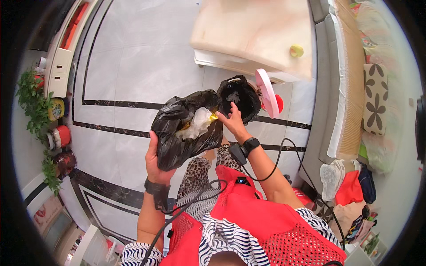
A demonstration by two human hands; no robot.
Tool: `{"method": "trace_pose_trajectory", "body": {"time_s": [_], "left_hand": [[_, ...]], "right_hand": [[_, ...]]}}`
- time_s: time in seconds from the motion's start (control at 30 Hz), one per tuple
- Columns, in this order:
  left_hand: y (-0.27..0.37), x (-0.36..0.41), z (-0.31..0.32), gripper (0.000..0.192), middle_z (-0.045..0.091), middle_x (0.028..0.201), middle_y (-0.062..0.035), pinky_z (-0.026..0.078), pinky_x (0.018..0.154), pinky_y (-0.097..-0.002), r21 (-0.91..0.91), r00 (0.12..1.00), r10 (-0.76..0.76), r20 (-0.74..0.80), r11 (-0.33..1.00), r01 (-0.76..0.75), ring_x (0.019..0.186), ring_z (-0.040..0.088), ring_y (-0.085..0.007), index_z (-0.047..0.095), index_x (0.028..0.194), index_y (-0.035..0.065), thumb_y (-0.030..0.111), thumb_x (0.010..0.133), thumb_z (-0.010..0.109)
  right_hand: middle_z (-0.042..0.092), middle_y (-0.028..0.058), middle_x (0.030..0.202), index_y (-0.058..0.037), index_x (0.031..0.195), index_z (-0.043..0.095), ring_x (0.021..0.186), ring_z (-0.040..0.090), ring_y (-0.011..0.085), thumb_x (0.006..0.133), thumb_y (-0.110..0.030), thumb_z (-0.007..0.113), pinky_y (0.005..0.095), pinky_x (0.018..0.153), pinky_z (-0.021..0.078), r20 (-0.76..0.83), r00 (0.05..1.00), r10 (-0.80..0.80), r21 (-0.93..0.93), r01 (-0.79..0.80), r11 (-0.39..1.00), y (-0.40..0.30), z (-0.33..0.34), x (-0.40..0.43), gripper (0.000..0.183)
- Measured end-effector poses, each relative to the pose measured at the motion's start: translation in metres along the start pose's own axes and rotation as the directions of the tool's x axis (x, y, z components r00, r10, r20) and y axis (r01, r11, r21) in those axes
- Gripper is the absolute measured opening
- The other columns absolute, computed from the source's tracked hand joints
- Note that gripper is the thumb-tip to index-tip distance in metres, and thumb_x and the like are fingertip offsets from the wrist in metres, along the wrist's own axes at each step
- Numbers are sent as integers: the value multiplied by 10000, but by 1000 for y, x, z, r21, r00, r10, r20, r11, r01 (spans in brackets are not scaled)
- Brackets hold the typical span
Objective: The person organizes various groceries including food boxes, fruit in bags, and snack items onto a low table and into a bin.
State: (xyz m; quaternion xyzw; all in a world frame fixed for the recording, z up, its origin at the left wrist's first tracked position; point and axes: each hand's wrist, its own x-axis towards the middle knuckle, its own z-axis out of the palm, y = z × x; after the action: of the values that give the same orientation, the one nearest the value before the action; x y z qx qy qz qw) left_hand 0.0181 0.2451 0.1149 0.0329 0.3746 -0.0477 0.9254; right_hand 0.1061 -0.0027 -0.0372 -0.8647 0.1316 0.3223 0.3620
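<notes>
A black plastic bag (173, 123) rests on my left hand (158, 163), which holds it from the lower left side. In the bag's mouth lie crumpled white tissue (199, 123) and a yellow wrapper (213, 117). My right hand (234, 121) is at the bag's right edge, thumb at the yellow piece and fingers spread; whether it grips the piece is unclear. Just beyond that hand stands a trash bin lined with a black bag (238, 98). Its round pink lid (267, 93) is upright on the right side. A red part (279, 103) shows behind the lid.
A pale stone-topped table (253, 36) with a yellow-green round item (296, 51) stands ahead. At right is a grey sofa (324, 83) with piled clothes (349, 188). Potted plants (33, 96) and a cabinet (60, 71) line the left. A black cable (301, 159) hangs by my right arm.
</notes>
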Motion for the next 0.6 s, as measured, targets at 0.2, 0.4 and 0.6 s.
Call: {"method": "trace_pose_trajectory", "body": {"time_s": [0.2,0.4,0.6], "left_hand": [[16,-40,20,532,526,1254,-148,410,978,-428,58,998,53,27,997,-55,1120,536,-270,450,1290,34,437,948,388],[44,-47,1,482,552,1222,-129,436,946,-420,63,988,144,50,987,-147,1084,554,-265,480,1250,37,404,941,436],[63,-12,-49,461,588,1165,-116,445,929,-410,115,978,211,9,971,-210,1037,577,-246,522,1198,30,403,936,451]], "right_hand": [[563,143,1094,0,1379,288,928,548,173,803,-241,677,271,812,442,254,967,-4,422,-107,900,-30,-6,2,736],[599,0,787,40,963,621,721,515,80,810,-109,580,222,621,418,247,948,-202,489,58,870,-43,-23,-18,218],[609,-32,860,-3,987,637,748,504,38,912,-124,476,194,663,416,223,953,-203,546,50,836,-90,-58,-51,215]]}}
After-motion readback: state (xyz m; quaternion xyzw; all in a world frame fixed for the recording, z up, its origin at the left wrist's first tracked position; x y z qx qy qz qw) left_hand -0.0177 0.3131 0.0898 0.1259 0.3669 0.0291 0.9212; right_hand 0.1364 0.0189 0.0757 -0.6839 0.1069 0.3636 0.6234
